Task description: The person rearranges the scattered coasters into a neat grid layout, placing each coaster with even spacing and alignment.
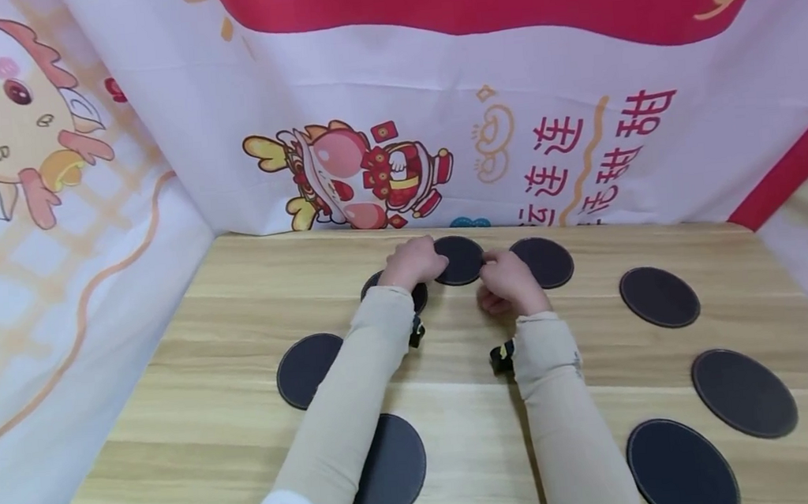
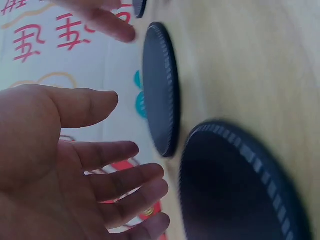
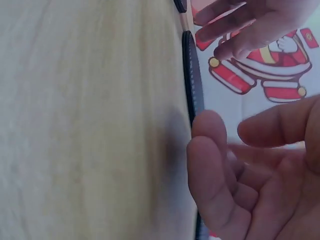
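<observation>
A round black coaster [image 1: 460,260] with a stitched rim lies flat at the back of the wooden table, between both hands. My left hand [image 1: 413,262] is at its left side, over another coaster [image 1: 419,297] that it partly hides. In the left wrist view the left hand [image 2: 75,160] has its fingers spread, apart from the coasters and holding nothing. My right hand [image 1: 509,277] is at the middle coaster's right edge. In the right wrist view the right hand [image 3: 250,185] has loosely bent fingers, with a gap between thumb and forefinger; whether a fingertip touches the coaster is unclear.
More black coasters form an arc on the table [image 1: 461,429]: one [image 1: 543,261] beside the right hand, one [image 1: 659,297] farther right, one [image 1: 306,369] left of the left forearm, one [image 1: 391,468] partly under it. A printed cloth [image 1: 390,71] hangs behind the table.
</observation>
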A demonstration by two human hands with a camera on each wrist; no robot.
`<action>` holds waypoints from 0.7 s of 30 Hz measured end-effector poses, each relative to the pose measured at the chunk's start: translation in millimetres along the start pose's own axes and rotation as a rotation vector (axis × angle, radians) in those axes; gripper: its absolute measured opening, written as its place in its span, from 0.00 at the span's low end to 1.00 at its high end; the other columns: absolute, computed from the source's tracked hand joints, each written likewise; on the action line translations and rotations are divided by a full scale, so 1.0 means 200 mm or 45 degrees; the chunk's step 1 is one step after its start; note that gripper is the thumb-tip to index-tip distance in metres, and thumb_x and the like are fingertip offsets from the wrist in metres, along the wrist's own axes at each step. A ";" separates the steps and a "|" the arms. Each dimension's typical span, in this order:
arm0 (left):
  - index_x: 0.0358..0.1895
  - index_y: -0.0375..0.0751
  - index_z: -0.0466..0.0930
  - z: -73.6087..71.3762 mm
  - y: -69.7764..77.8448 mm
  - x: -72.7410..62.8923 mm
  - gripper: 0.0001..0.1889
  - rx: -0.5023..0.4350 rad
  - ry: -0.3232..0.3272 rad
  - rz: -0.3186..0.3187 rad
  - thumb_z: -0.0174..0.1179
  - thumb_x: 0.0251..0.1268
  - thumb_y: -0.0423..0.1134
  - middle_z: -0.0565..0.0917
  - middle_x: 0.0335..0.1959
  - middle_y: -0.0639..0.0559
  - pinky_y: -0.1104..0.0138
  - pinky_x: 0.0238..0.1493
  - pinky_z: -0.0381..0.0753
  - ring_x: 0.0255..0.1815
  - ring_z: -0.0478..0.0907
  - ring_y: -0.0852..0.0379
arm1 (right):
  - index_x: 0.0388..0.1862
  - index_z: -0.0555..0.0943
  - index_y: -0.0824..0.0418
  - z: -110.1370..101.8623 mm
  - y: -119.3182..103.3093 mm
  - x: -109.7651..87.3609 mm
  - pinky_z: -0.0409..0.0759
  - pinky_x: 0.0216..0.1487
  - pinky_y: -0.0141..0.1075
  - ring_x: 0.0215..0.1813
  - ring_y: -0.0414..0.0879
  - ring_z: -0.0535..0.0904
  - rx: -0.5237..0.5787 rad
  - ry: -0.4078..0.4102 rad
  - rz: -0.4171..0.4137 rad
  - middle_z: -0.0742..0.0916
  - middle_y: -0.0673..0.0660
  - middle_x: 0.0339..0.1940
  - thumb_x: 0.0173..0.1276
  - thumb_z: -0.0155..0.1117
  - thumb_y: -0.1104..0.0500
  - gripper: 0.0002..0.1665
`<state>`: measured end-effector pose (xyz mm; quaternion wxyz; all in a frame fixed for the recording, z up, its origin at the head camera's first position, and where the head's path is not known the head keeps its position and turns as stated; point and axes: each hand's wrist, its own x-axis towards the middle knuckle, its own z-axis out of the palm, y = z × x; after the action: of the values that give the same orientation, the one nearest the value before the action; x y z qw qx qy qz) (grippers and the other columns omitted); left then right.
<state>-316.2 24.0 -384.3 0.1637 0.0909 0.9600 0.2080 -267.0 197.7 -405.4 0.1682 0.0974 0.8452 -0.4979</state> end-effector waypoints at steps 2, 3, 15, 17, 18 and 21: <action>0.71 0.38 0.70 0.02 0.00 0.02 0.27 -0.010 -0.006 -0.005 0.52 0.76 0.49 0.74 0.66 0.39 0.46 0.64 0.66 0.64 0.68 0.39 | 0.81 0.52 0.66 0.00 0.01 0.02 0.85 0.30 0.43 0.25 0.50 0.83 0.065 0.008 0.019 0.86 0.63 0.31 0.76 0.42 0.61 0.36; 0.71 0.37 0.70 0.03 0.00 0.03 0.27 -0.028 -0.006 -0.005 0.52 0.76 0.48 0.73 0.66 0.38 0.45 0.64 0.66 0.65 0.67 0.38 | 0.82 0.49 0.67 -0.01 0.02 0.02 0.85 0.31 0.43 0.26 0.50 0.83 0.089 0.006 0.034 0.86 0.63 0.32 0.77 0.43 0.61 0.37; 0.78 0.33 0.58 0.02 -0.01 0.05 0.31 -0.253 -0.059 0.116 0.50 0.76 0.38 0.64 0.75 0.39 0.57 0.71 0.62 0.74 0.61 0.46 | 0.77 0.56 0.66 -0.03 0.03 0.03 0.86 0.33 0.44 0.27 0.51 0.83 0.315 0.005 0.081 0.82 0.67 0.38 0.79 0.47 0.61 0.31; 0.77 0.32 0.58 0.02 -0.01 0.04 0.30 -0.274 -0.054 0.131 0.50 0.75 0.36 0.64 0.75 0.39 0.57 0.71 0.62 0.73 0.63 0.46 | 0.72 0.58 0.66 -0.04 0.04 0.03 0.85 0.31 0.43 0.25 0.50 0.82 0.382 0.045 0.070 0.81 0.66 0.35 0.80 0.49 0.61 0.27; 0.77 0.32 0.59 0.02 -0.01 0.04 0.30 -0.277 -0.047 0.138 0.51 0.75 0.36 0.65 0.75 0.38 0.57 0.71 0.63 0.73 0.63 0.46 | 0.70 0.59 0.66 -0.05 0.04 0.02 0.85 0.30 0.43 0.23 0.49 0.81 0.413 0.064 0.061 0.81 0.65 0.34 0.80 0.49 0.62 0.24; 0.74 0.30 0.63 0.02 -0.02 0.00 0.28 -0.280 -0.008 0.163 0.51 0.73 0.32 0.69 0.71 0.37 0.58 0.68 0.67 0.68 0.70 0.46 | 0.65 0.60 0.66 -0.07 0.04 0.01 0.84 0.27 0.40 0.21 0.47 0.79 0.471 0.079 0.030 0.80 0.62 0.30 0.79 0.50 0.64 0.21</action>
<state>-315.6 22.9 -390.2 0.1621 0.1343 0.9231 0.3219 -268.5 213.0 -406.4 0.1270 0.1518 0.7427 -0.6397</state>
